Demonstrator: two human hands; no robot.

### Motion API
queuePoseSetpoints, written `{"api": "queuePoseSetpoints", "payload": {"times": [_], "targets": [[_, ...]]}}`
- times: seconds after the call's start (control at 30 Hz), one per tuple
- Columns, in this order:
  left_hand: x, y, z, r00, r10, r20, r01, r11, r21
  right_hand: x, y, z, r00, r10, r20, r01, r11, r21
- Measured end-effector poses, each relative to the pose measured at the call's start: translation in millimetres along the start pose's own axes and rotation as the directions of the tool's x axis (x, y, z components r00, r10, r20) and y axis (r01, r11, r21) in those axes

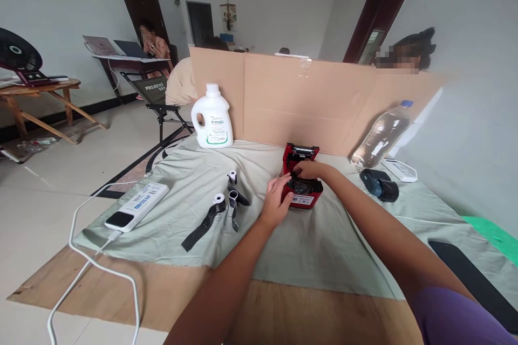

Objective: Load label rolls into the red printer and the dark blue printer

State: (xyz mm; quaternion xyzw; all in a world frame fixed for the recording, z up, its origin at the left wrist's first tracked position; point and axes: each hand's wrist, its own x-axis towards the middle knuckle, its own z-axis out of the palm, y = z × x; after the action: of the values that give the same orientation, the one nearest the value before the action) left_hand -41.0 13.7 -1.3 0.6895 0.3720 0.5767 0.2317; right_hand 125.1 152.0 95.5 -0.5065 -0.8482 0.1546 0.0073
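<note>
A small red receipt printer (306, 202) stands on the cloth with its lid (301, 152) tipped up at the back. My left hand (277, 198) holds the printer by its left side, thumb toward the front. Curled fingers of my right hand (308, 169) reach into the opened body from the right; what they pinch is hidden. Dark material (301, 187) shows in the compartment. Left of the printer are several paper rolls with black outer faces: one roll (219, 200) trails a long strip, another roll (233, 198) has a loose end, and a third roll (232, 177) stands behind.
A pale cloth (324, 259) covers the wooden board (283, 307). Behind stand a cardboard screen (295, 102), a white detergent jug (213, 121) and a tilted plastic bottle (382, 135). Black items (380, 184) and a dark phone-like slab (471, 275) lie right. Left lies a cabled power bank (137, 206).
</note>
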Motion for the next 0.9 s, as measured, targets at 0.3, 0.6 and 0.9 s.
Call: {"api": "queuePoseSetpoints", "payload": {"times": [0.3,0.6,0.9], "targets": [[-0.2,-0.3,-1.3,1.000,-0.013,-0.026,0.011,0.996,-0.091,-35.5,-18.4,-24.6,0.997,-0.067,-0.035,0.071,0.988,0.136],[5.6,-10.2,4.1,0.920,-0.351,-0.171,0.220,0.828,-0.516,-42.2,-117.9,-53.5,0.929,-0.161,-0.333,0.362,0.576,0.733],[7.1,-20.1,10.5,0.904,-0.383,-0.191,0.231,0.812,-0.536,86.7,-233.4,3.7,0.930,-0.132,-0.343,0.330,0.710,0.622]]}}
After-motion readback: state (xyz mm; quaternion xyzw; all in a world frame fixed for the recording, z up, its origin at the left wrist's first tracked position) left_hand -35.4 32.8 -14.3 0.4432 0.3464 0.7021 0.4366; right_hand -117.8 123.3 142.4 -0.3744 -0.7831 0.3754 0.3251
